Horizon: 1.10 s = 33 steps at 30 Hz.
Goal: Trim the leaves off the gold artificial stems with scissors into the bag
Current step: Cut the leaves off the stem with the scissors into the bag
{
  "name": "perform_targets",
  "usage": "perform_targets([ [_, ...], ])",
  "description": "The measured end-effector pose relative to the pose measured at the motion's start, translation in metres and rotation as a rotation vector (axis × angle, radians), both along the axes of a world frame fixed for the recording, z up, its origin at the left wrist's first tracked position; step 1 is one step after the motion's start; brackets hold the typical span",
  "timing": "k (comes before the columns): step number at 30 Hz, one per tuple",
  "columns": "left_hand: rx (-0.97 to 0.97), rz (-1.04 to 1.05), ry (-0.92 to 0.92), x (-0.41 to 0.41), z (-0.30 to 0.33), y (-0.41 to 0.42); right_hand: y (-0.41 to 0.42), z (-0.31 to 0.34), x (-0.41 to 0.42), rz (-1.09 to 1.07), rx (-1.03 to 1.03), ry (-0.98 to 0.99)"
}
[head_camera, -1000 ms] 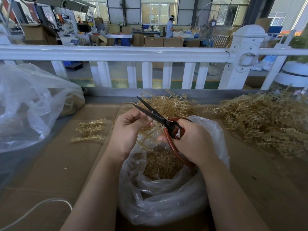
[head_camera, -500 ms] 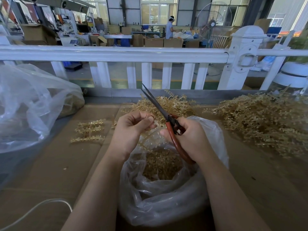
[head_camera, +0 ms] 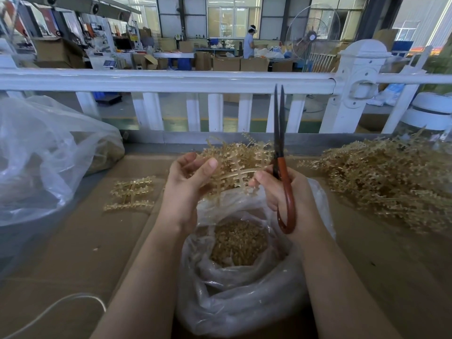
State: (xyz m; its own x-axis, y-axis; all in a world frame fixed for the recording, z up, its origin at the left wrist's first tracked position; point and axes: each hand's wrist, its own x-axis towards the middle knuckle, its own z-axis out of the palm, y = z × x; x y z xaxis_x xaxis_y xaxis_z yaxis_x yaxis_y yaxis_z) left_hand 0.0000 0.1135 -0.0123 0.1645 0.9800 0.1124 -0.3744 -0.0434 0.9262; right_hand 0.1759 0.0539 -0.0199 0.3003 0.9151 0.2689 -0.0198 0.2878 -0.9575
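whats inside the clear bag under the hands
The clear bag holds a heap of small gold trimmed leaves, seen through its open mouth. How deep the heap goes is hidden by the crumpled plastic.

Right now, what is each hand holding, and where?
Right hand grips the scissors by their red handles, blades up. Left hand holds the gold stem at its left end.

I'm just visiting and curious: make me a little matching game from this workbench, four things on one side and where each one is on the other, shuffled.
Things:
1. scissors
2. small bag of trimmings
3. large heap of gold stems
4. big clear bag

Places:
A. far left of the bench
B. gripped in the right hand, blades pointing up
C. between the forearms
D. right side of the bench

Pairs: 1-B, 2-C, 3-D, 4-A
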Motion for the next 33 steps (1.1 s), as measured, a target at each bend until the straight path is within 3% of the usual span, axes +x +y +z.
perform_targets([
  [3,-0.182,-0.256,-0.090,-0.004,-0.001,0.001,-0.002,-0.002,0.002,0.054,0.067,0.090],
  [8,-0.168,-0.520,0.076,-0.001,0.000,-0.005,-0.002,-0.002,-0.001,0.034,0.074,0.083],
  [11,-0.148,-0.509,0.175,0.004,0.000,-0.011,-0.003,-0.002,-0.004,0.029,0.084,0.053],
  [19,-0.136,-0.471,0.179,0.006,0.003,-0.015,-0.001,0.001,-0.008,-0.011,0.137,-0.051],
  [25,-0.189,-0.478,0.107,0.004,0.005,-0.013,0.001,-0.004,-0.007,-0.120,0.103,-0.081],
  [33,-0.237,-0.227,-0.022,0.005,0.002,-0.008,0.003,-0.006,-0.008,-0.212,0.013,-0.262],
])
